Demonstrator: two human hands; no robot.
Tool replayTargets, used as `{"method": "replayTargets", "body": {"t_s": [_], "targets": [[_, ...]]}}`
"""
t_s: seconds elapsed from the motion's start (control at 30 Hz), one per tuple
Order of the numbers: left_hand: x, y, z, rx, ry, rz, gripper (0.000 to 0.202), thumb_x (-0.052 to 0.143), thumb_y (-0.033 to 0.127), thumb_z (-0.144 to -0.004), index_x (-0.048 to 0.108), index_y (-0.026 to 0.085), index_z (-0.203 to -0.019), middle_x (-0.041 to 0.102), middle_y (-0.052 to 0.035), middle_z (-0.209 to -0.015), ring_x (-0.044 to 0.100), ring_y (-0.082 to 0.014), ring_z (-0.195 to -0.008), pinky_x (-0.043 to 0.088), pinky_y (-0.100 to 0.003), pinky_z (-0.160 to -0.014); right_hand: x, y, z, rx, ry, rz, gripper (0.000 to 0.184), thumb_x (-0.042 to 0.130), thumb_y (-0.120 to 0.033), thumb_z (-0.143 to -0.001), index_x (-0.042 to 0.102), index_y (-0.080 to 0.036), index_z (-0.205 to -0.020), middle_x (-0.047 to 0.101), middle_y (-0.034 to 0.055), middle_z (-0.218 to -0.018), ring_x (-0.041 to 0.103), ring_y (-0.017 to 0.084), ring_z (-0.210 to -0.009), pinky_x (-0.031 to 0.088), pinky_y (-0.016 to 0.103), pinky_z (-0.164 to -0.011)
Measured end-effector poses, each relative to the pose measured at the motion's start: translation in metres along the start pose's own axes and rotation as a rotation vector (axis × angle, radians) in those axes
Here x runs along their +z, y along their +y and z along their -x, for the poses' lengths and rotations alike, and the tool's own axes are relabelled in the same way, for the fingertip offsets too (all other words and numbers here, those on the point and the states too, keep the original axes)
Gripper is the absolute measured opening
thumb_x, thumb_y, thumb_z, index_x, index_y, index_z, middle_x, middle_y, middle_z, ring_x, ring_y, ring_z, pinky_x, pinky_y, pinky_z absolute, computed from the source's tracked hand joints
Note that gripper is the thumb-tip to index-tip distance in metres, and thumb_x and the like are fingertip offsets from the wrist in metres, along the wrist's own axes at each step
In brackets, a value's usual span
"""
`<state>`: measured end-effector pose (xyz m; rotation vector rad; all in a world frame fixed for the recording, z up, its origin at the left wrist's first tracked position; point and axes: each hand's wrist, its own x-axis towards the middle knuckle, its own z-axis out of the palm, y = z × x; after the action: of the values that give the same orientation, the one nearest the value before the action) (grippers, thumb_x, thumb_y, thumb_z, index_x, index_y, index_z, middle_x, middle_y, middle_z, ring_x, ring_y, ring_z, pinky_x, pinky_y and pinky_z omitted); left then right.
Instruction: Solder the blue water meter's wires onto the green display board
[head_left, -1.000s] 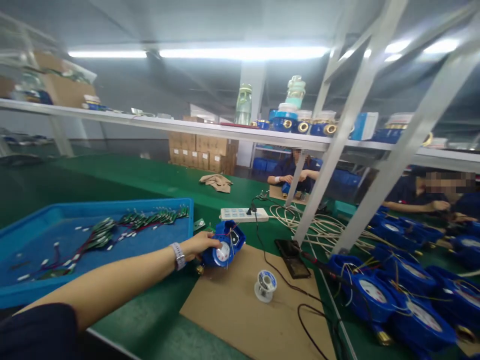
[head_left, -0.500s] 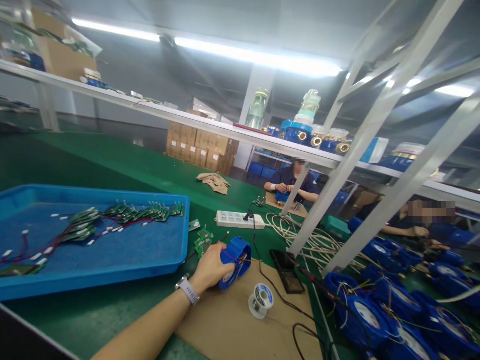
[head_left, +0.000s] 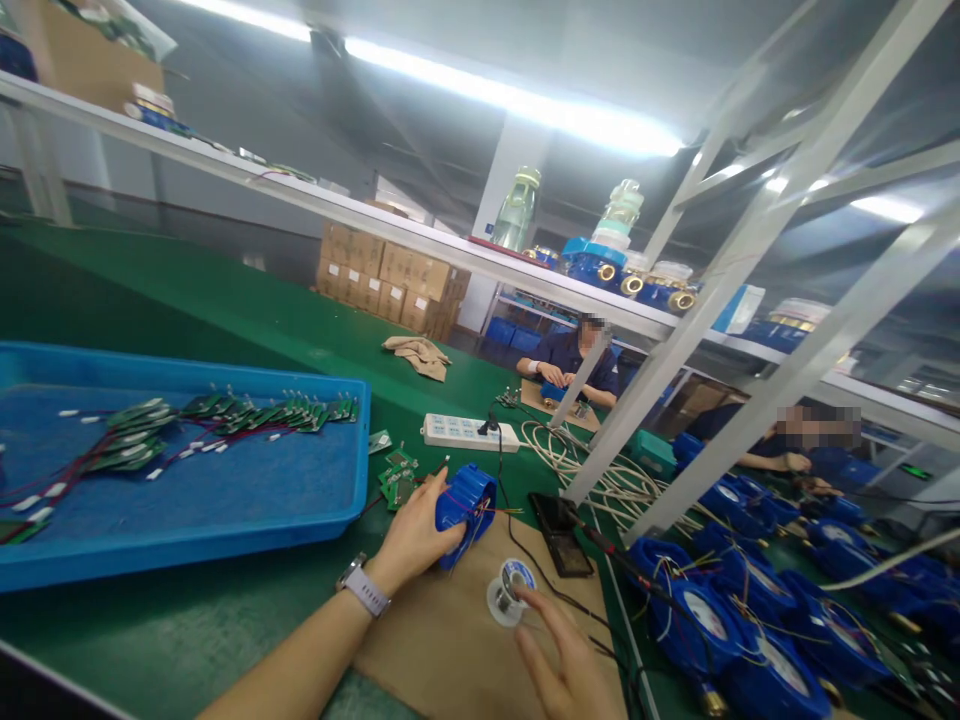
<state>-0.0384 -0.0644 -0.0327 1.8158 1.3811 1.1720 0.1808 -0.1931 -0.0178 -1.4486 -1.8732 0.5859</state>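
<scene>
My left hand (head_left: 417, 537), with a watch on its wrist, is closed around the side of a blue water meter (head_left: 466, 503). The meter is tilted on its edge above the brown board (head_left: 442, 650), and thin wires stick out of it. My right hand (head_left: 561, 655) comes in from the bottom edge, fingers apart and holding nothing. Its forefinger tip overlaps the rim of a solder wire spool (head_left: 511, 592); whether they touch I cannot tell. Small green circuit boards (head_left: 399, 478) lie just beyond my left hand.
To the left stands a blue tray (head_left: 225, 535) of circuit boards with wires. A power strip (head_left: 469, 432), coiled cable (head_left: 577, 460) and a black tray (head_left: 561, 535) lie ahead. Several blue meters (head_left: 697, 610) crowd the right, behind a slanting post (head_left: 720, 330). Two people sit across.
My right hand has come into view from below, reaching to the solder spool. My left hand still holds the meter. The view has shifted slightly.
</scene>
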Motion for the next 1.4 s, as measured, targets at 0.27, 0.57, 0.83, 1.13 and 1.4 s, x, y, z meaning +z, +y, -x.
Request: {"method": "replayTargets", "body": {"t_s": [0.27,0.57,0.83,1.13,1.4], "targets": [[0.003,-0.004,0.001,0.035,0.052,-0.008,0.083,0.064,0.034,-0.071,0.034,0.015,-0.146,0.053,-0.0171,-0.133,0.051,-0.031,-0.124,0.039,-0.041,-0.105,0.017,-0.001,-0.104,-0.002,-0.078,-0.051,0.035,0.054,-0.033,-0.086,0.059,-0.02,-0.117,0.062,0.0078,-0.121,0.055,0.023,-0.118,0.038,0.046,-0.107],[0.01,-0.013,-0.001,0.05,0.067,-0.085,0.082,0.063,0.032,-0.072,0.031,0.017,-0.146,0.053,-0.0154,-0.132,0.055,-0.0278,-0.118,0.043,-0.04,-0.102,0.041,0.02,-0.137,0.14,-0.071,-0.254,0.032,0.055,-0.043,-0.092,0.062,-0.015,-0.104,0.064,0.0057,-0.106,0.061,0.019,-0.1,0.049,0.043,-0.093],[0.007,-0.01,-0.001,0.04,0.05,-0.129,0.083,0.062,0.035,-0.074,0.028,0.016,-0.147,0.052,-0.0151,-0.133,0.053,-0.0276,-0.121,0.043,-0.04,-0.102,0.042,0.028,-0.155,0.239,-0.086,-0.222,0.024,0.059,-0.037,-0.09,0.06,-0.013,-0.091,0.062,0.0006,-0.085,0.061,0.012,-0.075,0.053,0.03,-0.071],[0.007,-0.01,-0.001,0.044,0.052,-0.155,0.079,0.059,0.037,-0.077,0.028,0.016,-0.147,0.052,-0.0152,-0.134,0.051,-0.0281,-0.124,0.043,-0.039,-0.103,-0.012,0.014,-0.133,0.231,-0.186,0.038,0.029,0.053,-0.038,-0.093,0.056,-0.014,-0.109,0.061,-0.0021,-0.076,0.054,0.008,-0.056,0.05,0.024,-0.056],[0.01,-0.005,0.003,0.065,0.075,-0.22,0.073,0.054,0.039,-0.083,0.028,0.014,-0.147,0.052,-0.0163,-0.133,0.048,-0.0288,-0.125,0.043,-0.042,-0.102,-0.041,0.004,-0.105,0.134,-0.045,0.314,0.03,0.055,-0.043,-0.091,0.062,-0.016,-0.101,0.065,0.0046,-0.096,0.062,0.017,-0.093,0.049,0.04,-0.089]]}}
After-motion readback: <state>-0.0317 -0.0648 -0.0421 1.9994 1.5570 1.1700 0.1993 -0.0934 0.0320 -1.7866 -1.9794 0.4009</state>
